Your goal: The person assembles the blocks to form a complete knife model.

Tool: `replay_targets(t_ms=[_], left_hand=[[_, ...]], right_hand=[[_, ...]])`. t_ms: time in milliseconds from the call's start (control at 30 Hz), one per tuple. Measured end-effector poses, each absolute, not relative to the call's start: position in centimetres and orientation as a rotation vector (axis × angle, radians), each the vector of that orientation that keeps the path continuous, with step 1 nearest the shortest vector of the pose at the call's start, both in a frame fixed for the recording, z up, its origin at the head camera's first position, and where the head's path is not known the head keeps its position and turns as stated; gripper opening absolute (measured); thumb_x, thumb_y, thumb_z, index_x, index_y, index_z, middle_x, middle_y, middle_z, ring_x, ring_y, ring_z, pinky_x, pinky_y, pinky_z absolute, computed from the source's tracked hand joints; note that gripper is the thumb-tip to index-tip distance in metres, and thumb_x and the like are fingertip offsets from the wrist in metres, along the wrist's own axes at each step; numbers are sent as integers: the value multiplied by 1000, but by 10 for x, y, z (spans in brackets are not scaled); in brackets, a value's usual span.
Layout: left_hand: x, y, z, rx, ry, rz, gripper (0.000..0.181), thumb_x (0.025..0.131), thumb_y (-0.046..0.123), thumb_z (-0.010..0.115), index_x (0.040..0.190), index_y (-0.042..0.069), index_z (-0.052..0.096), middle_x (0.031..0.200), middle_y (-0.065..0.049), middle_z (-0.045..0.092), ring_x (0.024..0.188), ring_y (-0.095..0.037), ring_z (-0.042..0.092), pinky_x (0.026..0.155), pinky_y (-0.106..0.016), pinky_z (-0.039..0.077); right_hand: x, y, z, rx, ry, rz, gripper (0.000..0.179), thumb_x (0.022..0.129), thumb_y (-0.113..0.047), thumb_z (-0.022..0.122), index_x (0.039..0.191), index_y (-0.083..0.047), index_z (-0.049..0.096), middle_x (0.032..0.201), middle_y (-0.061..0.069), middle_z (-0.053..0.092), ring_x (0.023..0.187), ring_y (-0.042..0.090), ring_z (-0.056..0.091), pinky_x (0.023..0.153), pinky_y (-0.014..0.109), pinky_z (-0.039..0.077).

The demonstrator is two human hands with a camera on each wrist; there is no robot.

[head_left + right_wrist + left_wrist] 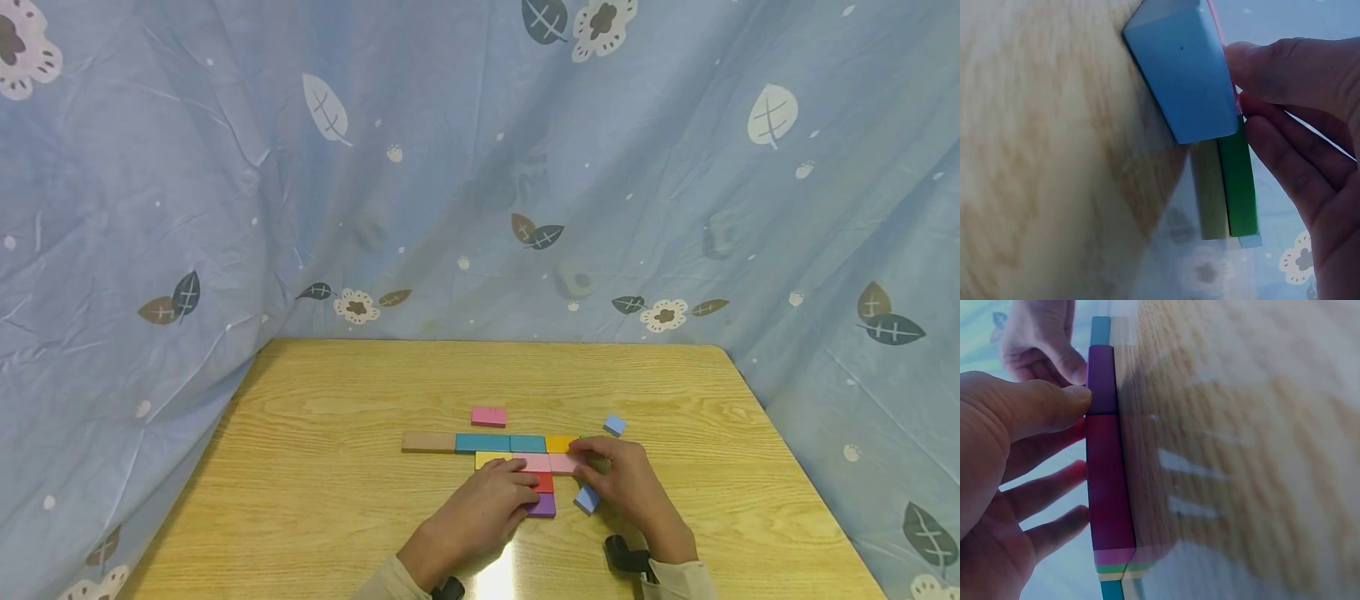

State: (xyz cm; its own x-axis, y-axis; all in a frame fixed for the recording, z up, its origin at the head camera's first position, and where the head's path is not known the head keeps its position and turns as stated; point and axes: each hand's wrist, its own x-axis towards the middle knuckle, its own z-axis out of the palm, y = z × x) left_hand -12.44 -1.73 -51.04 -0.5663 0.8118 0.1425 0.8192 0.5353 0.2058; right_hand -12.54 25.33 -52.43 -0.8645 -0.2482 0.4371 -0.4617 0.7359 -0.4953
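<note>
My left hand point(480, 510) lies over the lower blocks, fingers spread and fingertips on the red block point(545, 483) and purple block point(543, 505). In the left wrist view its thumb touches the purple block point(1102, 378). At the right end of the row, my right hand point(632, 477) pinches a pink block point(564, 463) between thumb and fingers. Another pink block point(531, 462) and a yellow block point(489, 457) continue that row leftward. A green block point(1239, 181) shows beyond the right fingers. Just below that hand lies a blue block point(587, 499).
Above runs a row with a tan block point(428, 442), teal blocks point(482, 443) and an orange-yellow block point(558, 443). A loose pink block point(489, 417) and light-blue block point(615, 425) lie farther back. The wooden table point(322, 500) meets a patterned blue curtain point(450, 167).
</note>
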Motion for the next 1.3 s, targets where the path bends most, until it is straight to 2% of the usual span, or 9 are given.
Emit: replay_targets(t_ms=[200,300,567,833,1067,1300], left_hand=[[-125,-17,-511,-1457,-2736,-434,21,107,18,71,122,23,83,141,7,74,143,-24,64,119,-46,54],[-126,-16,-511,-1456,-2741,-446,20,106,17,72,122,23,83,141,7,75,143,-24,64,119,-47,54],[-126,-17,-512,-1453,-2711,-437,18,104,16,75,118,21,85,138,5,76,140,-25,67,116,-47,57],[-128,-17,-513,-1472,-2679,-452,16,103,15,76,114,22,85,134,7,77,138,-25,68,114,-45,58],[-128,-18,-514,-1473,-2664,-474,16,102,14,76,112,21,86,131,8,78,137,-26,68,113,-46,58],[-126,-18,-511,-1453,-2735,-469,19,103,15,76,118,22,85,138,8,76,143,-26,64,118,-52,56]], right_hand=[[-126,253,-519,541,-2586,891,33,79,1,96,108,-11,85,103,-3,84,92,18,81,80,39,69],[-130,251,-514,528,-2562,916,34,80,0,95,111,-7,84,105,1,85,93,23,82,80,43,69],[-158,233,-490,524,-2559,1032,30,87,-4,91,117,-6,84,113,6,84,102,31,82,90,52,68],[-189,213,-474,568,-2571,1183,28,92,-8,89,119,-7,83,116,15,83,108,34,81,98,51,66],[-209,202,-479,533,-2609,1344,28,94,-10,87,122,-7,82,122,15,82,114,36,80,99,49,66],[-224,192,-496,524,-2637,1555,34,95,-7,85,127,3,78,128,20,79,118,41,78,101,46,66]])
